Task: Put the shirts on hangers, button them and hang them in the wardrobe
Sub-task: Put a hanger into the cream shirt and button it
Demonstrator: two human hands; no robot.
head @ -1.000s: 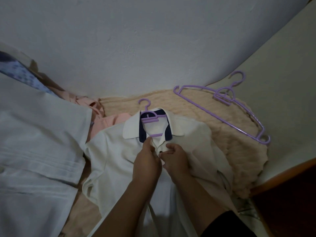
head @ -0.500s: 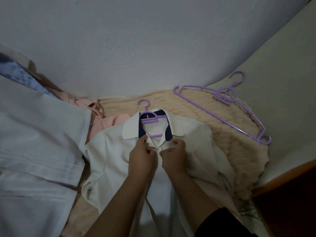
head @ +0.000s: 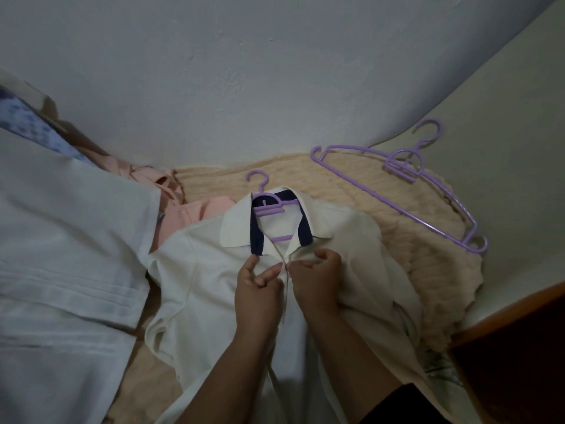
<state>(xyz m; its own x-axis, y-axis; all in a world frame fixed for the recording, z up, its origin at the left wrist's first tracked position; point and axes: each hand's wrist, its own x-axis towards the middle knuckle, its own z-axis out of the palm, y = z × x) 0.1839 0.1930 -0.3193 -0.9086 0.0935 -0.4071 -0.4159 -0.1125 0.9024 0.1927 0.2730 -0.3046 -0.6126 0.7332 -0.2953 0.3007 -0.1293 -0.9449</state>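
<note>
**Buttoning the cream shirt at the collar**

The cream shirt [head: 342, 252] lay front-up on a beige knitted blanket [head: 422, 240], fitted on a purple hanger [head: 269, 206] whose hook projected above the collar. The collar showed a dark navy inner band on both sides of the opening.

The left hand [head: 258, 289] pinched the left edge of the shirt front just below the collar, thumb and fingers closed on the fabric. The right hand [head: 316, 276] gripped the opposite edge of the front, its fingers curled round the cloth. Both hands met at the centre line, close together. Whether a button lay between the fingers could not be told.

A second purple hanger [head: 406, 191] lay bare on the blanket to the right, well apart from the shirt. A pink garment [head: 195, 209] lay beside the shirt's left shoulder. A white garment [head: 70, 255] covered the left side of the view.
</note>
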